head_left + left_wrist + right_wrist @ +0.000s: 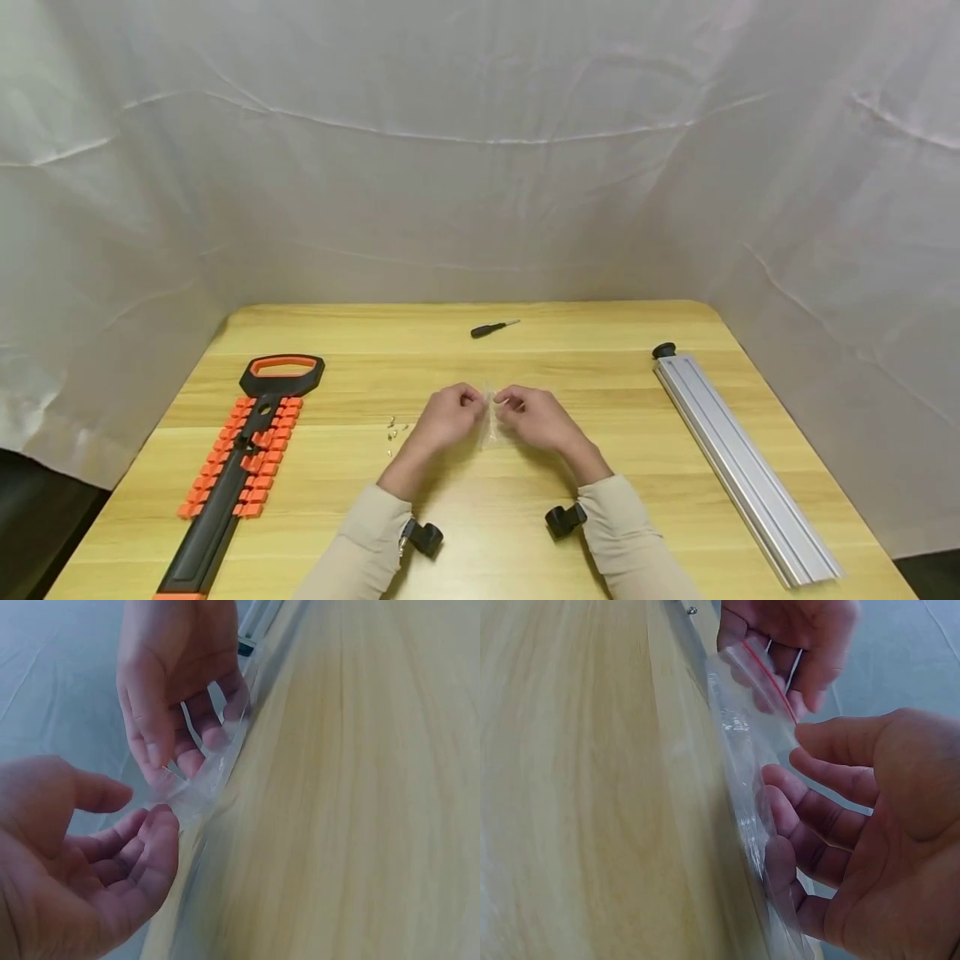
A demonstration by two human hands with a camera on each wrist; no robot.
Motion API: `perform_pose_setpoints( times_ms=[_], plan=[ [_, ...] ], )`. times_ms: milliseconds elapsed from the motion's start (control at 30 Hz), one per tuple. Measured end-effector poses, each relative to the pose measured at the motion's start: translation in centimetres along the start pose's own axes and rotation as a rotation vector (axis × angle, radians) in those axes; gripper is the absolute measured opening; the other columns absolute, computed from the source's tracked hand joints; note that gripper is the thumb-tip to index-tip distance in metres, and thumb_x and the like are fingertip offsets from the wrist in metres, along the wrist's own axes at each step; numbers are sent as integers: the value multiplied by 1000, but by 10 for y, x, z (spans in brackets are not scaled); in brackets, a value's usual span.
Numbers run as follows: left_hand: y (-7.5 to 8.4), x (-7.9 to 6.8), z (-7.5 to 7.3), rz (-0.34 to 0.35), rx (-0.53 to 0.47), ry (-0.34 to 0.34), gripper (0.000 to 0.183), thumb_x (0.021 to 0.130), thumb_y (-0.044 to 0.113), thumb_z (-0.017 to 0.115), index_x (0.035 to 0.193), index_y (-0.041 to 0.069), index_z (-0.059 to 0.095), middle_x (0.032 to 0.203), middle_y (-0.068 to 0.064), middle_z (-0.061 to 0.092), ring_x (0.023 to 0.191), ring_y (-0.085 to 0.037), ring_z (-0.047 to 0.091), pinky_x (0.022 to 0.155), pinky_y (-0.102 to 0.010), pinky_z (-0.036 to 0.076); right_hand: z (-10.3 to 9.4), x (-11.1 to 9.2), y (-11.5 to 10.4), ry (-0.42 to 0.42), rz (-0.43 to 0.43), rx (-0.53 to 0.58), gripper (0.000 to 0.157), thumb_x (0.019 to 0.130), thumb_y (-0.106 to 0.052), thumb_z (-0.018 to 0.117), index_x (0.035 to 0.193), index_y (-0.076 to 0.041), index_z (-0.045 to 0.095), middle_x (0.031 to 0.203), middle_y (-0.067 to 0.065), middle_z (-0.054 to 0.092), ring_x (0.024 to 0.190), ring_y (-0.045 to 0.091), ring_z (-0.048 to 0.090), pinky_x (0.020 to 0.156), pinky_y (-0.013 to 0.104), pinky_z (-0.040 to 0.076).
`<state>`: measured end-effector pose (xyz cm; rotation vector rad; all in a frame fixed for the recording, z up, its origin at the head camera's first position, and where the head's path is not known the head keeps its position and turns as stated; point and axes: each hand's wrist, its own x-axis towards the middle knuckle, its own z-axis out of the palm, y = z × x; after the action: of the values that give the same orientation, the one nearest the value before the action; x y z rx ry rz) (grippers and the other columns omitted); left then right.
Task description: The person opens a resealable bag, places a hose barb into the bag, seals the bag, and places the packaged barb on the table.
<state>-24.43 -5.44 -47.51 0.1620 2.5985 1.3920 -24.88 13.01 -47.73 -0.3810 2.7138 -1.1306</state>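
A clear zip-lock bag (742, 765) with a red seal line stands upright between both hands over the table. At one end of the seal, my right hand (534, 414) pinches the bag between thumb and index finger, as the right wrist view shows; its other fingers lie along the side. My left hand (452, 414) is at the opposite side, its relaxed fingertips touching the plastic (187, 799) while the thumb stands apart. Several small metal screws (392, 435) lie left of the left hand. What the bag contains cannot be made out.
On the left lies a black and orange tool holder (281, 382) with rows of orange clips (258, 483). A small black screwdriver (489, 330) lies near the table's far edge. To the right rests a long silver metal rail (738, 467) with a black knob (663, 351).
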Motion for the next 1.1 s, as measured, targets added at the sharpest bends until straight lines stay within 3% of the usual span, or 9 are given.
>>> perform_pose_setpoints(
  times_ms=[167, 267, 367, 633, 833, 1100],
  plan=[
    [0, -2, -2, -98, -285, -98, 26, 101, 16, 45, 119, -1, 55, 107, -17, 63, 93, -23, 64, 80, -32, 57, 2, 1, -4, 0, 12, 6, 15, 95, -25, 61, 106, -23, 69, 92, -4, 68, 88, 12, 60, 77, 32, 49],
    [-1, -2, -1, -125, -357, -117, 30, 100, 12, 45, 125, -3, 50, 115, -20, 59, 98, -25, 63, 83, -33, 56, 2, 1, -6, 0, 22, 9, 15, 95, -27, 60, 105, -22, 70, 96, -3, 69, 90, 13, 61, 80, 34, 49],
    [-1, -1, 1, -122, -365, -113, 29, 100, 12, 48, 124, -3, 52, 114, -20, 60, 95, -23, 65, 83, -32, 56, 1, 2, -6, -14, 37, 21, 20, 97, -32, 57, 105, -20, 71, 98, -1, 69, 89, 13, 60, 78, 33, 48],
    [1, -5, 6, -43, -307, -132, 24, 99, 14, 54, 118, 1, 59, 107, -13, 62, 88, -16, 64, 80, -31, 55, 0, 3, -4, -47, 55, 71, 24, 98, -32, 55, 89, -16, 69, 74, 1, 62, 68, 14, 52, 65, 28, 41],
    [1, -5, 7, -18, -282, -144, 24, 98, 17, 56, 118, 4, 60, 108, -11, 64, 91, -18, 64, 82, -32, 53, -3, 2, -5, -53, 82, 90, 20, 97, -26, 56, 86, -16, 69, 75, 2, 63, 68, 15, 51, 64, 28, 40],
    [2, -6, 8, -17, -302, -132, 20, 93, 11, 62, 112, 6, 64, 101, -9, 65, 88, -16, 62, 78, -29, 52, -4, 2, -2, -59, 110, 116, 22, 96, -29, 57, 84, -16, 69, 75, 2, 64, 68, 15, 51, 63, 28, 39]
  ],
)
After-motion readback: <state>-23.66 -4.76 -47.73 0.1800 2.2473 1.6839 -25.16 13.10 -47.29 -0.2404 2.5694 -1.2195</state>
